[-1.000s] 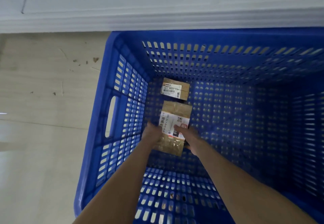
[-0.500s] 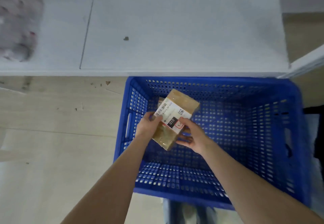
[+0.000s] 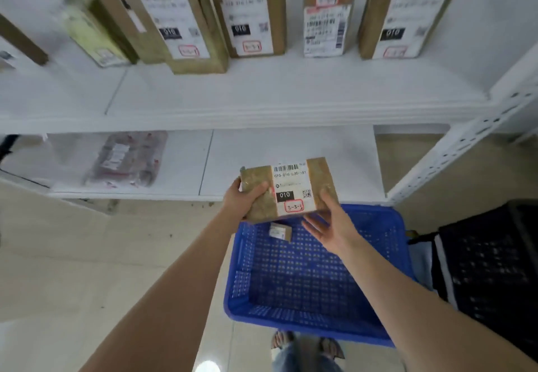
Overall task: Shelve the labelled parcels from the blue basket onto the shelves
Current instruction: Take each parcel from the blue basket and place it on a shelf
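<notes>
While I watch both hands hold the parcel over the far rim of the blue basket, here's the room: pale tiled floor, white metal shelving ahead. Left hand grips the parcel's left end, thumb on top. Right hand pinches the right edge, thumb on top, fingers spread underneath. Label faces up.

Lower shelf sits just behind; a bagged item lies on its left part. Upper shelf carries upright labelled boxes. One small parcel lies in the basket. Black crate is right of the basket, below the shelf post.
</notes>
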`<state>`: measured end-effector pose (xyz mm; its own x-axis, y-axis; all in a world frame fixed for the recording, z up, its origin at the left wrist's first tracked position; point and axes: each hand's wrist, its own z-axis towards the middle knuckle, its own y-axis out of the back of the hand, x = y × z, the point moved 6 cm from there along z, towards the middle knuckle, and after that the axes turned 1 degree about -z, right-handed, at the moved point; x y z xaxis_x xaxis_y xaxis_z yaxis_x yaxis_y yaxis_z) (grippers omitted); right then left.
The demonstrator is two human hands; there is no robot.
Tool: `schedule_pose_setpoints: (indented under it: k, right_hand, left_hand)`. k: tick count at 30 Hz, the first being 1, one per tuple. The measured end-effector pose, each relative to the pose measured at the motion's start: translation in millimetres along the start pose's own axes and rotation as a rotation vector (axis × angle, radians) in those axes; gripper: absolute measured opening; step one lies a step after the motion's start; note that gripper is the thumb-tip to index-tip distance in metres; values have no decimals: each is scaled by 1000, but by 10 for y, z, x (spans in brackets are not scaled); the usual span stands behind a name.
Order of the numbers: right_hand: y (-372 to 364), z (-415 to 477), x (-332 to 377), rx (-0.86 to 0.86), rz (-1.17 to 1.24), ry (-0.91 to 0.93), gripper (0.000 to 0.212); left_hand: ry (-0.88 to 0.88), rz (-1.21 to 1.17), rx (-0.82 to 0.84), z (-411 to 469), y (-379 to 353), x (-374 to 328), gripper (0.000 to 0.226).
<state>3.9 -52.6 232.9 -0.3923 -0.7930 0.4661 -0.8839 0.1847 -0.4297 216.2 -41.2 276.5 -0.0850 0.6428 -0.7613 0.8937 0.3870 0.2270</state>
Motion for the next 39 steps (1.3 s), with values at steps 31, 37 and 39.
schedule_pose_setpoints:
  k: [31, 37, 39]
  right_hand:
    - [-1884, -1991, 540, 18, 120, 405, 40]
    - [-2176, -2123, 469, 75, 43, 390, 41]
    - [-2275, -2131, 418, 96, 11, 382, 37]
  left_hand:
    - [-567, 285, 96, -1193, 1611, -2211, 64]
    - [-591, 280, 26, -1466, 2001, -2246, 69]
    - [-565, 184, 85, -1520, 2118, -2207, 64]
